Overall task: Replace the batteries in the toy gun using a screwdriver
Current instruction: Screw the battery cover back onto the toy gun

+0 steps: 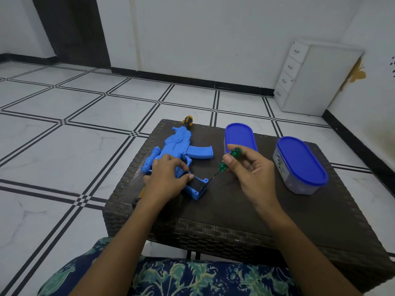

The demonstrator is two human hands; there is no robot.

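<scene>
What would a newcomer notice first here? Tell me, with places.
The bright blue toy gun lies at the left of the dark woven table, held by the left hand. The right hand pinches a green-handled screwdriver, its tip at the gun's grip end. Two blue-lidded containers stand to the right.

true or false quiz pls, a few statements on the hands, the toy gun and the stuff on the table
1. The right hand holds a green-handled screwdriver. True.
2. The left hand grips the toy gun. True.
3. The toy gun is red. False: it is blue.
4. Every lid is off. False: both containers have their blue lids on.
5. The screwdriver tip points away from the toy gun. False: it reaches the base of the gun's grip.
</scene>
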